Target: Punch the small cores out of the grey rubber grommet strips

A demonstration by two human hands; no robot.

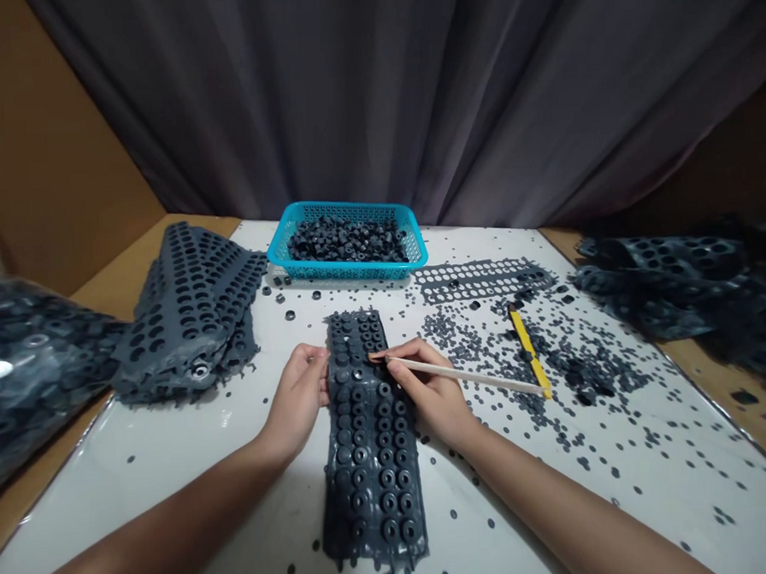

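Note:
A long dark grey moulded rubber sheet (371, 459) with rows of raised rings lies lengthwise in front of me. My left hand (300, 392) pinches its left edge, thumb on top. In my right hand (432, 394), at the opposite edge, is a thin pale stick (468, 374). Its brownish tip touches or hovers over a ring in the upper part of the sheet; I cannot tell which. The stick's far end points right, over a yellow-handled cutter-like tool (528, 352) on the table.
A blue basket (350, 270) of small black rings stands behind the sheet. Perforated sheets (190, 288) are piled left, beside a clear bag (33, 365) of rings. A flat perforated strip (485, 280) and many scattered discs (463, 338) lie right, with more dark sheets (670, 263) beyond.

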